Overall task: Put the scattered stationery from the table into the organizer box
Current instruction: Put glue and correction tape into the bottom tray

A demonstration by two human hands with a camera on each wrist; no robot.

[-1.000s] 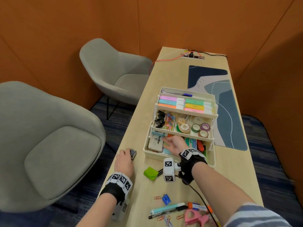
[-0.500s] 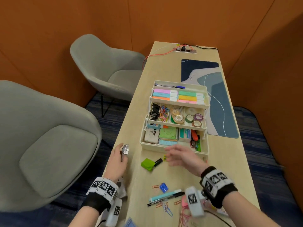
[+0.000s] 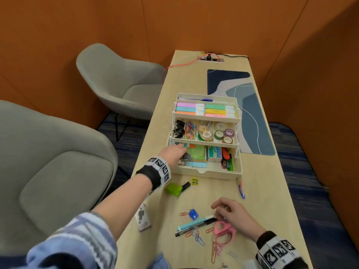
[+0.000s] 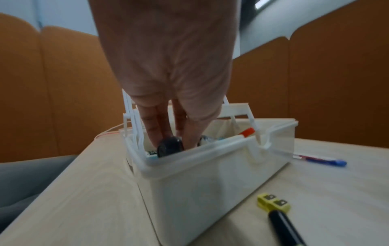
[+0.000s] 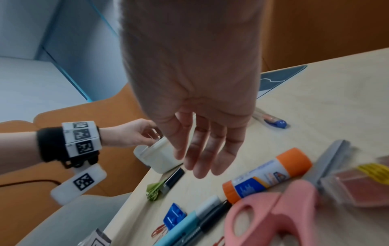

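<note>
A: Why is the left hand [image 3: 173, 153] down in the organizer box [image 3: 208, 174]?

B: It's lowering a small dark clip-like item [image 4: 169, 146], pinched between its fingers [image 4: 154, 128], into the bottom tray's near-left corner, presumably because that spot suits it.

A: And the right hand [image 3: 234, 217]?

B: Loose, fingers relaxed, holding nothing. It hovers over the pink scissors [image 3: 223, 232], with the glue stick [image 5: 266, 175] and 2 pens [image 3: 196, 225] just beside it, likely choosing the next pick.

A: What's left?

B: Plenty on the table [image 3: 268, 191].

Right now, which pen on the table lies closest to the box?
The red and blue pen, just off the box's right front corner; the others lie near the scissors.
</note>
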